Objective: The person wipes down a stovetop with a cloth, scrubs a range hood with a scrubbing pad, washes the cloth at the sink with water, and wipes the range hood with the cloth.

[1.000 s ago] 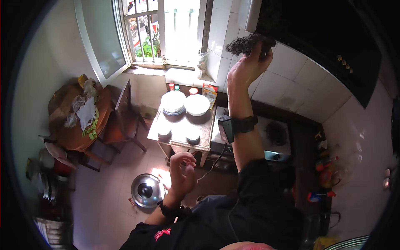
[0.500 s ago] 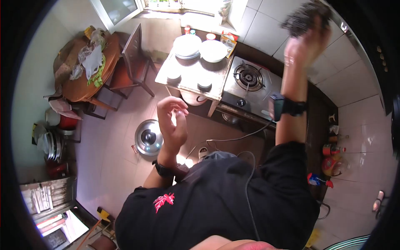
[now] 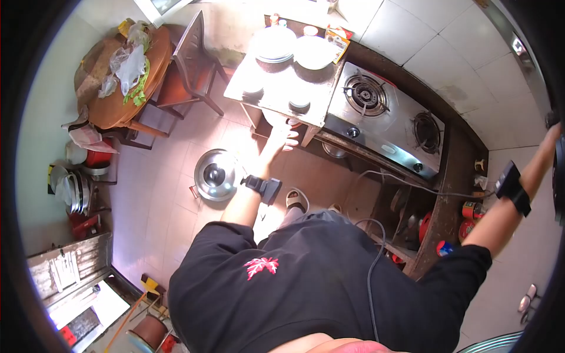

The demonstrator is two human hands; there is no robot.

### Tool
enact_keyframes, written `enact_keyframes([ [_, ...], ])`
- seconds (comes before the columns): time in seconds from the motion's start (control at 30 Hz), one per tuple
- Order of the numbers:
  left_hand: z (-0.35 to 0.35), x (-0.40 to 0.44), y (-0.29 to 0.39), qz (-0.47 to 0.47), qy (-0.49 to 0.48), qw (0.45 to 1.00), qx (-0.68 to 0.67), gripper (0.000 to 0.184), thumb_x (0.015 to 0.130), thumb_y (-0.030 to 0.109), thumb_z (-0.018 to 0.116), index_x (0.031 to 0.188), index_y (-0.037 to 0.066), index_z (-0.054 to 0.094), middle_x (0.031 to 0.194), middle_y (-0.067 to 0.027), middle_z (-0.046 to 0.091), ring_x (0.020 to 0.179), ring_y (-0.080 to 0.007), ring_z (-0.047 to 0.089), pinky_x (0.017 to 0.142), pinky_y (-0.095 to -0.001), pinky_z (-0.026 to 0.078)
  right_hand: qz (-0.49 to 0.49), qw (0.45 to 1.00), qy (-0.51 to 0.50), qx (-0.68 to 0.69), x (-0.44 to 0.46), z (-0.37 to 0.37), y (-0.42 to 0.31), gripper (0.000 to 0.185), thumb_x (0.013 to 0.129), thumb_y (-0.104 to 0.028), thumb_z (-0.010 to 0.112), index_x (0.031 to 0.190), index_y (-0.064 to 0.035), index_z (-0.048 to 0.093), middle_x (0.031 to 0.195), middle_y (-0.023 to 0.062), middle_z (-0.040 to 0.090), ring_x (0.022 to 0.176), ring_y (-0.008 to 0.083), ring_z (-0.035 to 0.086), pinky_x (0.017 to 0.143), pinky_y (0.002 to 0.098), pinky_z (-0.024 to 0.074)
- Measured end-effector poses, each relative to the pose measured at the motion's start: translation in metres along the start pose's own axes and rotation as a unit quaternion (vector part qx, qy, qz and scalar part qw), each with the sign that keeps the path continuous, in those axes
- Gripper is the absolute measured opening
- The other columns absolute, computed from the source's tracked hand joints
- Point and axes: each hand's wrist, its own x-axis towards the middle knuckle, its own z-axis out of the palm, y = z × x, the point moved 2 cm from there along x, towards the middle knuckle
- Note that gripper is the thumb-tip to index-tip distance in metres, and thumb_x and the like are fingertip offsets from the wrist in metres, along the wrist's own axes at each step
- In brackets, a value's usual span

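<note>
My left hand (image 3: 279,142) is held out above the floor by the front edge of the small table (image 3: 272,97). Its fingers are apart and nothing is in them. At the far right edge of the view, beside the dark range hood edge (image 3: 558,176), is my right hand (image 3: 552,136). Its fingers are lost in the dark rim, so its hold cannot be made out. A small dark shape shows just above it. Stacked plates (image 3: 275,44), a white bowl (image 3: 313,53) and a small dark-sided dish (image 3: 299,103) stand on the small table.
A two-burner gas stove (image 3: 388,120) adjoins the small table. A lidded metal pot (image 3: 216,175) rests on the floor. At the upper left are a chair (image 3: 194,70) and a round table (image 3: 109,117) bearing bags and greens. A cable runs beside the stove.
My right hand has swung right and down from the tiled wall to the view's edge; the dark mesh scrubber no longer shows clearly. My left hand has reached forward and its fingers have spread.
</note>
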Motion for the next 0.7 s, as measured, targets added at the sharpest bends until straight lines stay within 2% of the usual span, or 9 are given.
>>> enact_keyframes([
  [0.03,0.004,0.014,-0.018,-0.053,-0.048,0.987,-0.147,0.043,0.090,0.025,0.058,0.126,0.006,0.043,0.104,-0.0109,0.062,0.085,-0.0189,0.065,0.061,-0.0275,0.051,0.001,1.000,-0.027,0.010,0.002,0.003,-0.003,0.023,0.088,-0.015,0.061,0.099,0.0044,0.053,0.094,0.0211,0.055,0.078,0.0324,0.056,0.070,0.0409,0.0471],
  [0.07,0.003,0.039,-0.043,-0.051,-0.069,0.976,-0.202,0.046,0.090,0.029,0.058,0.128,0.008,0.045,0.110,-0.0127,0.061,0.088,-0.0213,0.065,0.068,-0.0290,0.051,0.035,0.998,-0.045,-0.018,0.003,0.002,-0.006,0.022,0.089,-0.015,0.059,0.099,0.0039,0.053,0.094,0.0208,0.055,0.078,0.0319,0.056,0.071,0.0420,0.0467],
  [0.1,0.006,0.057,-0.061,-0.015,-0.047,0.977,-0.210,0.037,0.091,0.028,0.056,0.121,0.007,0.052,0.111,-0.0118,0.061,0.094,-0.0221,0.063,0.074,-0.0321,0.051,0.038,0.997,-0.070,-0.023,0.006,0.003,-0.001,0.022,0.089,-0.016,0.058,0.099,0.0037,0.054,0.095,0.0208,0.055,0.080,0.0325,0.056,0.072,0.0431,0.0460],
  [0.13,0.014,0.070,-0.058,0.140,-0.093,0.983,-0.074,0.034,0.091,0.027,0.055,0.118,0.007,0.054,0.110,-0.0106,0.062,0.095,-0.0223,0.061,0.075,-0.0328,0.051,0.029,0.996,-0.065,-0.056,0.007,0.003,-0.007,0.022,0.089,-0.016,0.058,0.099,0.0036,0.054,0.095,0.0209,0.055,0.080,0.0330,0.055,0.072,0.0432,0.0458],
  [0.2,0.024,0.101,-0.057,0.284,-0.136,0.947,0.064,0.031,0.091,0.026,0.055,0.115,0.007,0.056,0.109,-0.0094,0.062,0.097,-0.0225,0.060,0.077,-0.0335,0.051,0.001,0.992,-0.071,-0.102,0.008,0.003,-0.007,0.022,0.088,-0.015,0.058,0.100,0.0031,0.054,0.096,0.0212,0.055,0.082,0.0344,0.055,0.075,0.0433,0.0450],
  [0.23,0.028,0.114,-0.057,0.301,-0.131,0.940,0.092,0.030,0.091,0.026,0.055,0.114,0.007,0.056,0.108,-0.0092,0.062,0.096,-0.0224,0.060,0.076,-0.0333,0.051,-0.001,0.992,-0.074,-0.103,0.006,0.003,-0.009,0.022,0.088,-0.015,0.058,0.100,0.0031,0.054,0.096,0.0212,0.055,0.082,0.0344,0.055,0.075,0.0433,0.0450],
  [0.3,0.031,0.135,-0.056,0.281,-0.106,0.947,0.109,0.030,0.091,0.026,0.055,0.113,0.007,0.056,0.107,-0.0089,0.062,0.096,-0.0222,0.060,0.076,-0.0330,0.050,-0.054,0.992,-0.061,-0.096,0.004,0.004,-0.014,0.022,0.088,-0.014,0.059,0.100,0.0034,0.054,0.096,0.0210,0.055,0.082,0.0342,0.055,0.074,0.0425,0.0451],
  [0.53,0.015,0.169,-0.051,0.161,-0.006,0.983,0.090,0.027,0.090,0.026,0.055,0.110,0.008,0.056,0.104,-0.0077,0.062,0.092,-0.0213,0.059,0.075,-0.0317,0.050,-0.098,0.989,-0.049,-0.096,0.008,0.008,0.004,0.021,0.089,-0.014,0.059,0.101,0.0027,0.052,0.089,0.0169,0.054,0.077,0.0289,0.052,0.072,0.0405,0.0452],
  [0.7,0.000,0.172,-0.048,0.112,0.033,0.992,0.055,0.026,0.090,0.027,0.056,0.108,0.008,0.057,0.102,-0.0068,0.062,0.090,-0.0207,0.059,0.074,-0.0308,0.049,-0.027,0.995,-0.078,-0.060,0.005,0.010,-0.010,0.021,0.089,-0.014,0.058,0.100,0.0027,0.052,0.087,0.0145,0.054,0.075,0.0255,0.051,0.070,0.0382,0.0445],
])
